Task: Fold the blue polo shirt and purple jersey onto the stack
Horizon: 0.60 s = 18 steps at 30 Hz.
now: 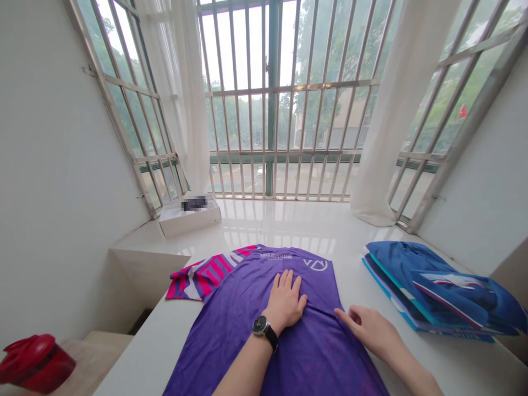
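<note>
- The left hand (284, 300) lies flat on the front of a purple shirt (272, 324), fingers spread wide, pressing on the cloth and holding nothing; a black wristwatch (260, 325) sits on that wrist
- The right hand (371, 330) is half open with the fingers loosely curled, its fingertips (339, 312) at a fold near the shirt's right side; whether it is pinching the cloth or only touching it, I cannot tell
- The purple shirt lies spread out on a white table (466, 363), directly in front of the person, with white print and a white logo near its far edge, and a crease runs across it between the hands
- A pink and white striped sleeve (206, 278) sticks out from the shirt's far left side and lies flat on the table
- A stack of folded blue clothes (429, 291) lies on the table to the right, well apart from the right hand
- A white box (190, 220) stands on the shiny white ledge (280, 220) beyond the table, with a blurred dark thing (193, 203) on it
- A red plastic container (35, 363) sits low at the left, on a beige step (94, 341)
- Barred windows (272, 88) and white curtains (408, 110) fill the far side, with trees outside
</note>
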{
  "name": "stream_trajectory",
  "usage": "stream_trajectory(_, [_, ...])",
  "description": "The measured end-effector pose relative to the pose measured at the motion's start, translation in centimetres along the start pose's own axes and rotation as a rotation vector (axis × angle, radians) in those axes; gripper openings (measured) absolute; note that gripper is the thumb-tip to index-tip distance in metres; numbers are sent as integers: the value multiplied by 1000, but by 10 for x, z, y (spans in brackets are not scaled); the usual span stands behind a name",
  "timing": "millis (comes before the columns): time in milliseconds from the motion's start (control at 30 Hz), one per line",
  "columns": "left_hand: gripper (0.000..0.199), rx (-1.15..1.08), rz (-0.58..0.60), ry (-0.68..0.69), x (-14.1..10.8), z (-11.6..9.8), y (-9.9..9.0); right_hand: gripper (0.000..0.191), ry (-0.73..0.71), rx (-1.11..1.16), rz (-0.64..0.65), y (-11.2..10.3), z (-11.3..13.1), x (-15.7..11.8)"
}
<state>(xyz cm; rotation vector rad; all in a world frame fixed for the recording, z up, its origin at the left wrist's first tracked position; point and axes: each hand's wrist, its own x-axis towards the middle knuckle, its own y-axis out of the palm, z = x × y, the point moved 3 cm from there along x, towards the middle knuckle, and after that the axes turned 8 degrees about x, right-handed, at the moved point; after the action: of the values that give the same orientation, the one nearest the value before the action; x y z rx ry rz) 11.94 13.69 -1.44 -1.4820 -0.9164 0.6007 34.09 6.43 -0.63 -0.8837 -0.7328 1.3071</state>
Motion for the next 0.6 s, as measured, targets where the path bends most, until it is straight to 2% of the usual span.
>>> stream_trajectory(233, [67,-27,-7,-3,0,1,1,35,-55,-48,66,2,-1,-9])
stream_trajectory(367, [67,-27,-18,-2,-1,1,1,18,-51,-115,-26,7,3,-14])
stream_trajectory(467, [67,-27,-16,1,-1,1,0,29,-97,-235,-141,15,10,-23])
stream_trajectory(600, [68,-31,-13,0,-2,2,1,38,-70,-269,-133,26,-5,-45])
